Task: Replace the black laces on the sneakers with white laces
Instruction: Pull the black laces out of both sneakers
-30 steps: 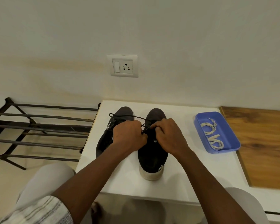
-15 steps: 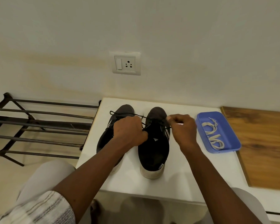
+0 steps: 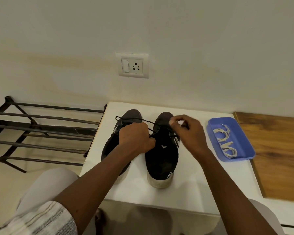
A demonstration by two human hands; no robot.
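Observation:
Two black sneakers stand side by side on a white table (image 3: 185, 192), toes toward the wall. My left hand (image 3: 136, 138) grips the right sneaker (image 3: 161, 156) at its tongue, covering part of the left sneaker (image 3: 131, 116). My right hand (image 3: 188, 131) hovers over the right sneaker's eyelets and pinches the black lace (image 3: 134, 119), which runs loose across both toes. White laces (image 3: 226, 141) lie coiled in a blue tray (image 3: 244, 146) to the right.
A dark metal shoe rack (image 3: 41, 131) stands left of the table. A wooden board (image 3: 278, 158) lies right of the tray. A wall socket (image 3: 132, 66) sits above the shoes. My knees are below the table's front edge.
My right hand left the tongue, moved right and forward, and drew black lace out of the right sneaker. My left hand stayed on the shoe.

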